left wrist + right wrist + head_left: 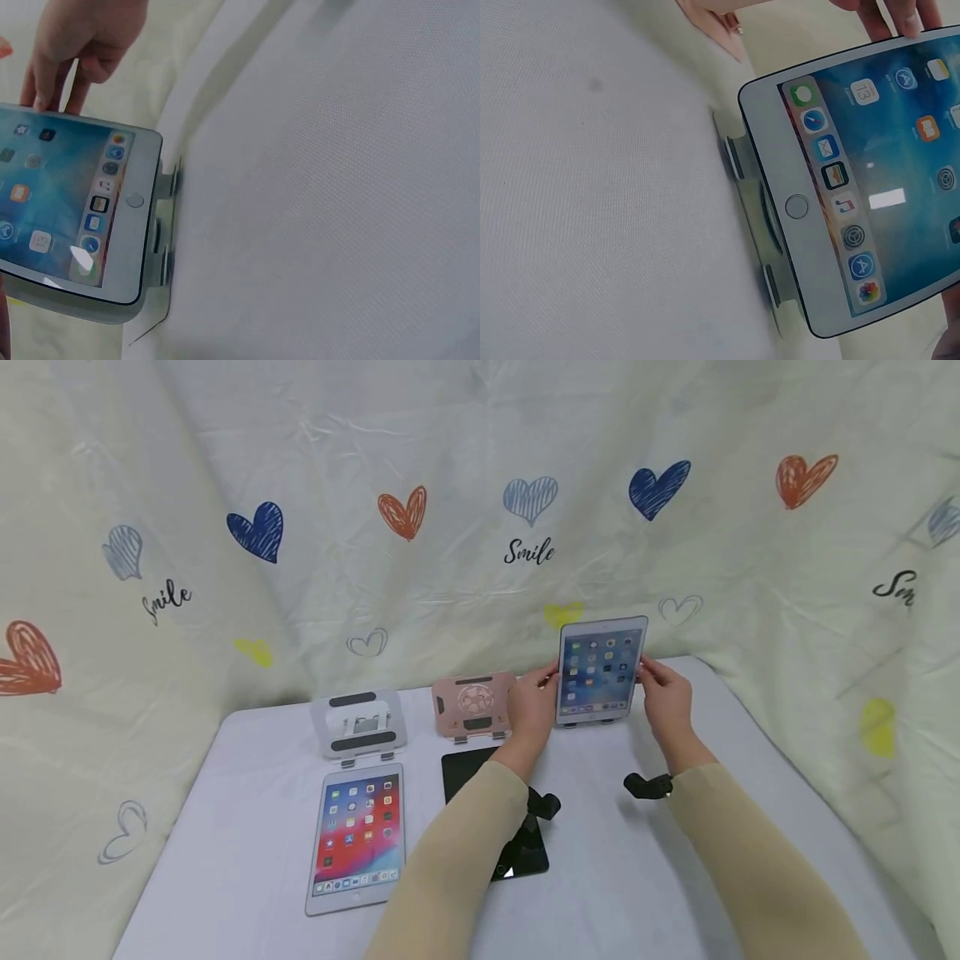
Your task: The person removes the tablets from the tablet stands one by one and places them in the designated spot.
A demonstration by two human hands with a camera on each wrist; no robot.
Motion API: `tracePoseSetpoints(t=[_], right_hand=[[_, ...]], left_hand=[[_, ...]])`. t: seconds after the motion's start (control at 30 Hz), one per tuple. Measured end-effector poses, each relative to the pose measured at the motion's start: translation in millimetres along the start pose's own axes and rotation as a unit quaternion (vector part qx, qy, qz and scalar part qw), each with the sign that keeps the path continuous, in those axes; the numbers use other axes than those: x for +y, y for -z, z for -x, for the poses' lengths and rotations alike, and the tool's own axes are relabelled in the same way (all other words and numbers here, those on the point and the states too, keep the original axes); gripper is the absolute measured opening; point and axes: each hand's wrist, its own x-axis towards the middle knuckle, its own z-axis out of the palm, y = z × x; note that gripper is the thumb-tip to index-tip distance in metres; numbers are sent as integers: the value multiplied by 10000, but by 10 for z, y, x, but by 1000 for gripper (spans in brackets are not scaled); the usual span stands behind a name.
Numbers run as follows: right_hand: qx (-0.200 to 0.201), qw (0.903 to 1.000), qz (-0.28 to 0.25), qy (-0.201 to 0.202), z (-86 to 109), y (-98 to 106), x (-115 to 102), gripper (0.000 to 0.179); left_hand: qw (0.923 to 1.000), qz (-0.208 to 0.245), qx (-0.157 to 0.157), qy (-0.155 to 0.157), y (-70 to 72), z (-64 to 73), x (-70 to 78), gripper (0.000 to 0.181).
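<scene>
A white-framed tablet with a blue home screen stands tilted back at the far right of the table. My left hand holds its left edge, and my right hand holds its right edge. Behind the tablet is a pale green stand whose hooks stick out at the tablet's bottom edge. Whether that edge touches the hooks I cannot tell. In the left wrist view, the right hand's fingertips meet the tablet's edge at top. Most of the stand's plate is hidden.
Left of the hands stand a pink stand and a light grey stand. In front of them lie a black tablet, partly under my left forearm, and a white tablet with a red-blue screen. A patterned curtain hangs behind the table.
</scene>
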Motion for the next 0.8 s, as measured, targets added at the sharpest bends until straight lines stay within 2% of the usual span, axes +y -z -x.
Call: tracePoseSetpoints(t=[0.13, 0.27, 0.5, 0.63, 0.8], right_hand=[[-58, 9997, 45, 214, 3, 28, -36, 42], [-135, 9996, 105, 234, 44, 52, -67, 41], [-133, 9994, 93, 321, 125, 90, -146, 40], [-187, 9993, 120, 316, 152, 129, -166, 40], [-378, 9988, 97, 293, 173, 167, -173, 42]], left_hand=[[9994, 336, 23, -65, 35, -8, 1, 26], [9977, 665, 64, 96, 68, 8, 7, 25], [9954, 934, 104, 168, 113, 26, 31, 24], [9946, 1023, 46, 167, 127, 35, 27, 24], [9917, 1239, -73, 324, 167, 68, 52, 24]])
